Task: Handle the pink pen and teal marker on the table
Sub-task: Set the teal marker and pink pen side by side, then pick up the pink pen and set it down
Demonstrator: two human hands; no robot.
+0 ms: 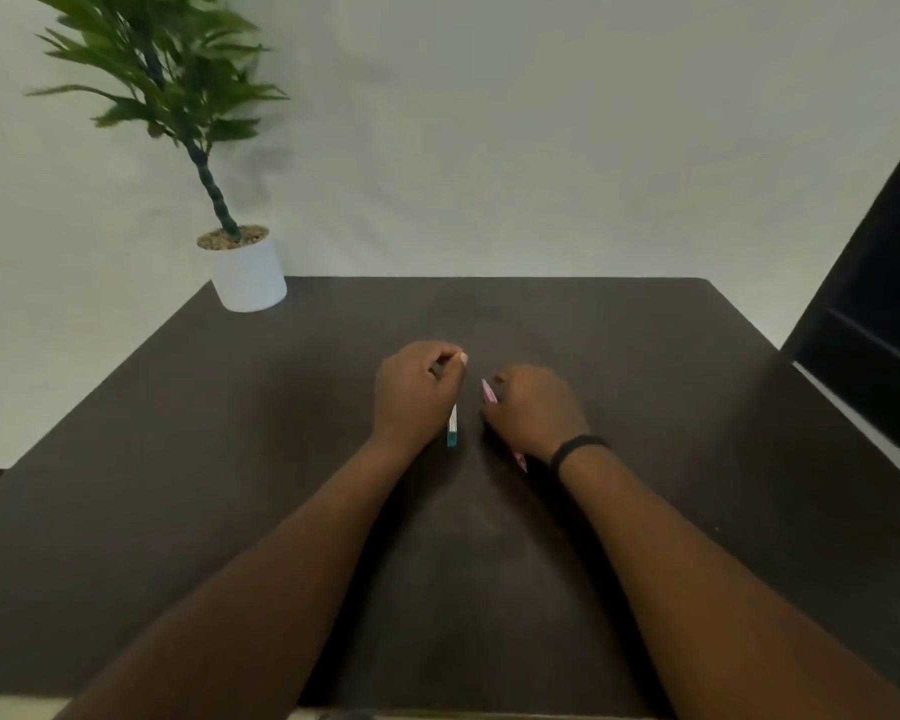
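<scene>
Item 1, left hand (417, 394): grip pinched around the teal marker (452, 427), thumb and fingers folded over its upper barrel; the white body and teal end stick out toward 6 o'clock below the hand. Whether the marker touches the surface cannot be told

Item 2, right hand (536, 410): grip curled shut on the pink pen (489, 392); one end shows at 11 o'clock of the knuckles, the other emerges under the wrist toward 5 o'clock. A black wristband (578, 452) circles that wrist

Item 3, position: both tools held near the middle of the worktop (178, 459), just beside each other, hands apart by a narrow gap

Handling note (judgement): keep each pinch near mid-barrel so neither tool pivots; move one hand at a time to avoid the tips crossing; set down flat, as both barrels would likely roll

Item 4, surface: dark brown, matte, bare apart from a potted plant (248, 272) in a white pot at 10 o'clock

Item 5, room: plain pale wall behind; dark panelled furniture (884, 314) at 3 o'clock
</scene>
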